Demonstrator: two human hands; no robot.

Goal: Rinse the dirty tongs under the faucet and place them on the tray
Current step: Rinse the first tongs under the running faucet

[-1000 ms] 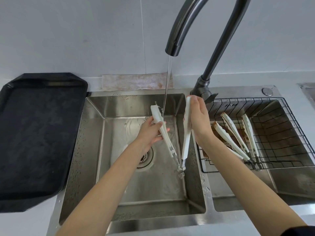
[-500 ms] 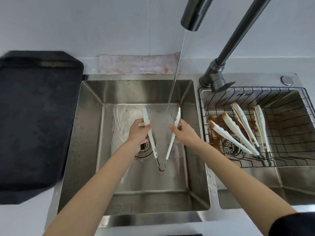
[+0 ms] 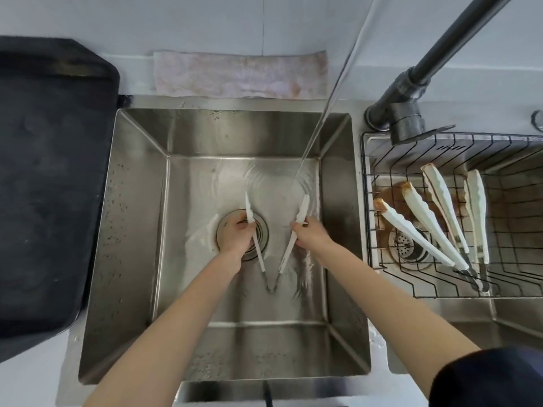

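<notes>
Now that I've lowered tongs (image 3: 271, 284) deep into sink (image 3: 138, 230), left hand (image 3: 235, 236) and right hand (image 3: 311, 235) each gripping one arm, spread wide; stream (image 3: 320, 118) lands beyond tips, rinse continuing.

Open basin (image 3: 135, 230) around both hands, water stream (image 3: 329, 98) slanting overhead, faucet (image 3: 405, 113) blocking right, tray (image 3: 44, 186) bare left

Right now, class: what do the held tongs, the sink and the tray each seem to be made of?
Tongs: white arms, probably plastic or silicone, matte; grey metal hinge, by its sheen.
Sink: brushed stainless steel, judging by its reflections and grain.
Tray: black, matte, slightly textured; probably plastic, though coated metal is possible.
</notes>
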